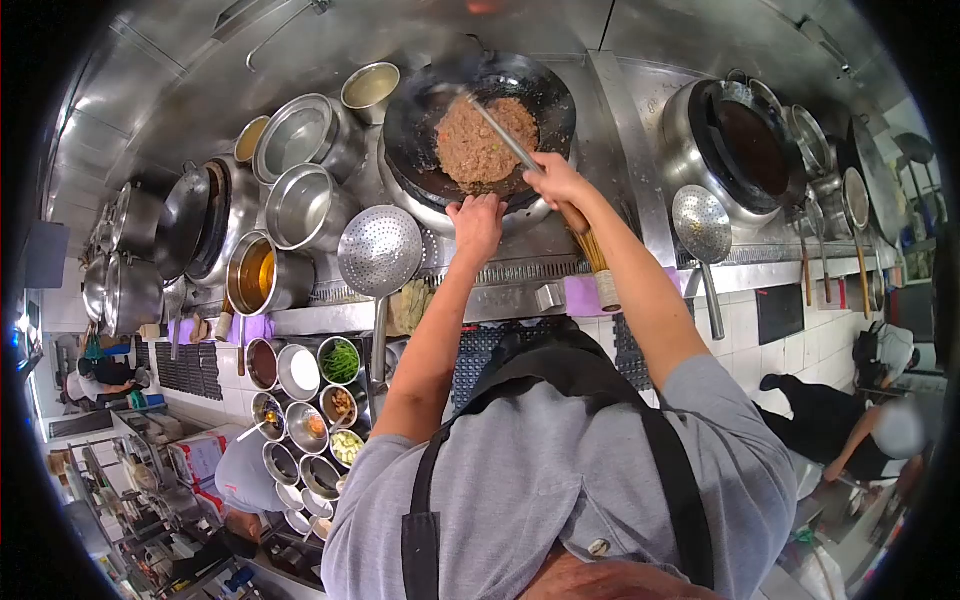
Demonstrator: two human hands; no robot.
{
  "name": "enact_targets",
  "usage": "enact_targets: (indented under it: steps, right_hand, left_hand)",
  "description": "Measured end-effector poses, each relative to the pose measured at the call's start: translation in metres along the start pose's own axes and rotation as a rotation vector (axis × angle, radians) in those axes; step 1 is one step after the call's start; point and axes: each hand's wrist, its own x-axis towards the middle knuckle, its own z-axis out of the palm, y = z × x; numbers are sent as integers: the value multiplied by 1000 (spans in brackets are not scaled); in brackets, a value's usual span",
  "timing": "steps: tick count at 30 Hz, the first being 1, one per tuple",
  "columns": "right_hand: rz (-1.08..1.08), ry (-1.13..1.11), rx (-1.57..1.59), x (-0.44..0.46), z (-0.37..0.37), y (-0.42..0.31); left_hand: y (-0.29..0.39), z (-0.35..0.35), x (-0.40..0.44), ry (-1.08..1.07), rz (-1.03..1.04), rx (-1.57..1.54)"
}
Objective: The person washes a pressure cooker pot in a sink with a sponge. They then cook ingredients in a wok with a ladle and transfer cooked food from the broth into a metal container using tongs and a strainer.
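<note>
Brown minced food (pixel 485 150) in a round black wok (pixel 556 105) lies just beyond the nearer left hand (pixel 478 222), grip unclear; the right hand (pixel 556 182) clasps a slanted, wood-ended steel utensil (pixel 505 136).

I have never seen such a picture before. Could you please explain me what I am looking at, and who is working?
There is no machine here: a person works with two bare hands. The single picture comes from a camera worn on the head, looking forward and down, so the edges look curved.

On the steel range sits a dark wok with a brown, crumbly food inside. The right hand holds a long-handled utensil reaching into the food. The left hand is at the wok's near rim; its exact grip is unclear.

To the left are metal pots, a perforated strainer and, lower down, chopped greens in a bowl.
</note>
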Motion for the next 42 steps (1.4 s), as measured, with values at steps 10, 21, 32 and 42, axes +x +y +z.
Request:
enact_targets:
  steps: [10, 21, 32, 42]
  right_hand:
    - [-97, 214, -832, -110, 28, 20]
    - [27, 712, -623, -172, -28, 141]
    - [373, 717, -932, -189, -36, 251]
    - [89, 875, -461, -307, -46, 242]
  left_hand:
    - [0, 0, -1, 40, 23, -1]
    - [11, -7, -20, 132, 88, -61]
    - [22, -14, -177, -846, -45, -672]
    - [172, 42, -87, -255, -693, -1354]
